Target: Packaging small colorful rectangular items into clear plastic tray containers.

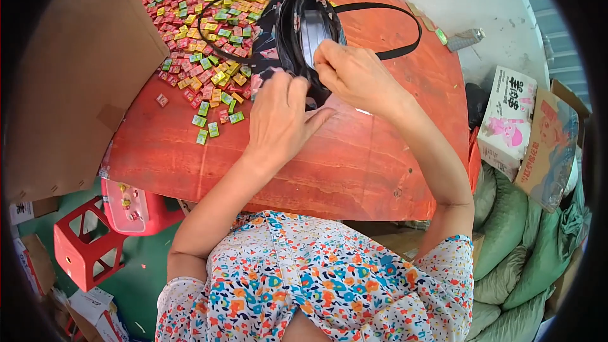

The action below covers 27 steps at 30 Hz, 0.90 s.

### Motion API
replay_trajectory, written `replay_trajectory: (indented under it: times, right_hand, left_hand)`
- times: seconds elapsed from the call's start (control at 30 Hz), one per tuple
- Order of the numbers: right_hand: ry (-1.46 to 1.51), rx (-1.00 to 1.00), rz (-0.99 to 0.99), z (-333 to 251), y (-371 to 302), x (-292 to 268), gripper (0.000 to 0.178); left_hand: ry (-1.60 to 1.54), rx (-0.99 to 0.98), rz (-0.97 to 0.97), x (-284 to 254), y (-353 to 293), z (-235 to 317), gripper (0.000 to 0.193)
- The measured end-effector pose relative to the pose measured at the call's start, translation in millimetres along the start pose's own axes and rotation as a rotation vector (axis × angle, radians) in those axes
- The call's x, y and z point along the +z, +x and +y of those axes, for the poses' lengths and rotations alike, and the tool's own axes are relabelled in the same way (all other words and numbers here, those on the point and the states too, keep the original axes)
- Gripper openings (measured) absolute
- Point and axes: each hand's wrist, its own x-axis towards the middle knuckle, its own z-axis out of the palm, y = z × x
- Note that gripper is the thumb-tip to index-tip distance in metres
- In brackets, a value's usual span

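Observation:
A dark handbag with pink flower print and black straps rests on the red table, its top gaping. Inside the opening shows a pale, silvery flat thing. My left hand is closed on the bag's near left edge, fingertips curled over the fabric and thumb pointing right. Closed at the near right of the opening is my right hand, its knuckles over the pale thing; what its fingers pinch is hidden. A small white strip lies under my right wrist.
Many small red, yellow and green packets are strewn across the table's far left. A large cardboard box stands at left. Below it are a red stool and a pink tub. Cartons and green sacks are piled at right.

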Motion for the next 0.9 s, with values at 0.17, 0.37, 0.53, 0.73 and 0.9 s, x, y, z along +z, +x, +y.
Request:
replay_trajectory:
  times: [0.17,0.37,0.53,0.73,0.9]
  right_hand:
    - [0.271,0.145,0.083,-27.5,18.0,-14.2,0.008]
    - [-0.121,0.006,0.247,-43.0,26.4,-5.0,0.012]
    - [0.067,0.128,0.212,-44.6,32.0,-14.9,0.011]
    - [0.103,0.104,0.195,-47.2,36.4,-10.6,0.012]
    - [-0.166,0.189,0.028,-37.3,55.1,-14.3,0.019]
  left_hand:
    - [0.051,-0.075,0.234,-15.5,22.5,-6.5,0.057]
    - [0.034,-0.009,0.231,-16.4,22.9,-19.3,0.041]
    - [0.128,0.109,0.471,-19.7,25.4,-20.6,0.041]
    - [0.26,0.066,0.331,-28.1,31.6,-21.9,0.032]
    - [0.239,0.194,0.302,-24.9,35.0,-23.9,0.028]
